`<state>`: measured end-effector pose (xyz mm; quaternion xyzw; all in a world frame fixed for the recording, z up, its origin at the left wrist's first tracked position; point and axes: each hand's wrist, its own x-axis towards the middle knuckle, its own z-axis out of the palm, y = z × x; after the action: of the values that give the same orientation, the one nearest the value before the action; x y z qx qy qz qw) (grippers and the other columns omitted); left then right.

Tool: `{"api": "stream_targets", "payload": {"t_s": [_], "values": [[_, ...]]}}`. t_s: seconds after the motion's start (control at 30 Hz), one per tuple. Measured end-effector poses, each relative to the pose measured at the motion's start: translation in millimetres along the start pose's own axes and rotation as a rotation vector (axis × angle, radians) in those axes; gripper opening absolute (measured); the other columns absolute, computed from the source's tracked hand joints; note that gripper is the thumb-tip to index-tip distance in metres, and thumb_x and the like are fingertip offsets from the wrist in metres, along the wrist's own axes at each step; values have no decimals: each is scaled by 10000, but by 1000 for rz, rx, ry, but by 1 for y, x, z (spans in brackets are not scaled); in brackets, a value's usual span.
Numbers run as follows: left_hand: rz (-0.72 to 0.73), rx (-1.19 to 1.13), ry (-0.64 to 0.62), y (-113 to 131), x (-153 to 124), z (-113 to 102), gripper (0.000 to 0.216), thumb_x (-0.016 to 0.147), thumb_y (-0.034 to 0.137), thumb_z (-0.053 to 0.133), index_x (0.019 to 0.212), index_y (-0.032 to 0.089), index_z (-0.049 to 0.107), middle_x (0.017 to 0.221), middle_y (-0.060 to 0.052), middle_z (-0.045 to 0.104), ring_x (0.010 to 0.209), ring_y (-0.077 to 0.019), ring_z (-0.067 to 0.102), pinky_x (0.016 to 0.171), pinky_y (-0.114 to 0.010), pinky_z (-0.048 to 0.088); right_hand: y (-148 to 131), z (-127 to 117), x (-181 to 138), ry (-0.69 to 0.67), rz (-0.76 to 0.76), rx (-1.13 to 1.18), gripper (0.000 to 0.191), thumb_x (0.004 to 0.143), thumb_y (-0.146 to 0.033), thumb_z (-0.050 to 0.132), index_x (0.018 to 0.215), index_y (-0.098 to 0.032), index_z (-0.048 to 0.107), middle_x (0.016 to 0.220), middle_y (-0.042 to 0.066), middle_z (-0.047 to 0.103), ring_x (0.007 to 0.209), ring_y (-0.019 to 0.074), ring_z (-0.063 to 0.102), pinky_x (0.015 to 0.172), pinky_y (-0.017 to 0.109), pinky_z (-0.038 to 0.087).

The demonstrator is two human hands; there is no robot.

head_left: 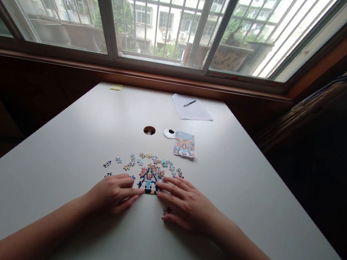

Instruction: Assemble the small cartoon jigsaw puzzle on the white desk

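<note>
A partly joined jigsaw puzzle [150, 180] lies flat on the white table, showing a dark blue and light blue figure under a crowded colourful patch. My left hand [115, 192] rests at its lower left, the index finger stretched out to the bottom edge and other fingers bent. On the right side, my right hand [188, 201] lies with fingers spread, the fingertips touching the puzzle's right edge. Several loose puzzle pieces [132, 159] form an arc beyond the joined part. Some more pieces [166, 210] sit under my right hand, partly hidden by it.
Behind the pieces lies a picture sheet [185, 144] with a similar design. A round cable hole [149, 130] and its cover [169, 133] are nearby. Farther back are papers [191, 109] with a pen [190, 103] and yellow sticky notes [116, 87], below a barred window.
</note>
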<state>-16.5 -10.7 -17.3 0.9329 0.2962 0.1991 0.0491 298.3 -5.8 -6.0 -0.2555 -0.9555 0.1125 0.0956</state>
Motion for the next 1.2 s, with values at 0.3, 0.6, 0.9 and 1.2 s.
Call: {"api": "stream_targets", "payload": {"t_s": [0.3,0.6,0.9,1.2], "values": [[4,51,-2,0,1,2,285,989,211,507,1219,217,674,761,-31,595,681,-182,542,585,-287,432,0,0,1,6,3,-1,543,996,-490,567,1492,-285,488,1582,18,454,1491,259,361,1250,489,272],[-5,20,93,-3,0,-4,256,973,153,508,1174,205,658,762,-24,604,673,-170,529,602,-284,405,7,-5,-2,101,-26,-25,551,987,-463,598,1484,-249,494,1538,52,511,1457,244,421,1250,487,292],[-229,-65,260,-16,1,-12,215,981,174,518,1051,188,720,737,-11,610,624,-124,520,627,-251,421,34,-21,-13,375,108,-8,312,1001,-251,574,1302,-264,652,1280,57,709,1253,262,610,1078,521,501],[-575,-280,366,-26,2,-21,245,979,303,530,1035,197,743,842,-28,678,681,-136,576,629,-248,436,41,-23,-15,509,266,30,218,987,-231,572,1134,-255,732,1135,69,735,1099,272,650,958,493,560]]}}
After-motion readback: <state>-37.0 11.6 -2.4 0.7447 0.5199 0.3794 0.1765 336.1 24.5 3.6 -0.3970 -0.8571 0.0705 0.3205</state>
